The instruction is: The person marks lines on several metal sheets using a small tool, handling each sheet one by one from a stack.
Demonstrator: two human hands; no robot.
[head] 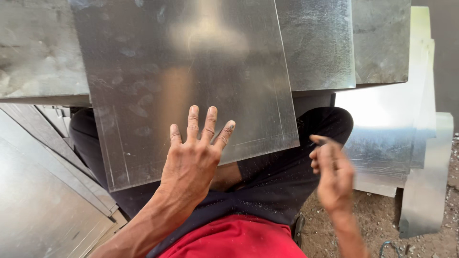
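A shiny metal sheet (pixel 191 81) lies across my lap, with faint scribed lines near its left, right and lower edges. My left hand (pixel 193 160) rests flat on its near edge, fingers spread, holding nothing. My right hand (pixel 332 174) hovers blurred over my right knee, just right of the sheet's corner. Its fingers are curled around a small thin dark object (pixel 319 140) that I cannot identify. I sit in dark trousers (pixel 282 177) and a red shirt (pixel 239 239).
More metal sheets (pixel 43 200) are stacked at my left. Other flat sheets (pixel 397 119) lean and lie at my right. A larger sheet (pixel 38 48) lies behind the one on my lap. Bare dirt floor (pixel 377 220) shows at lower right.
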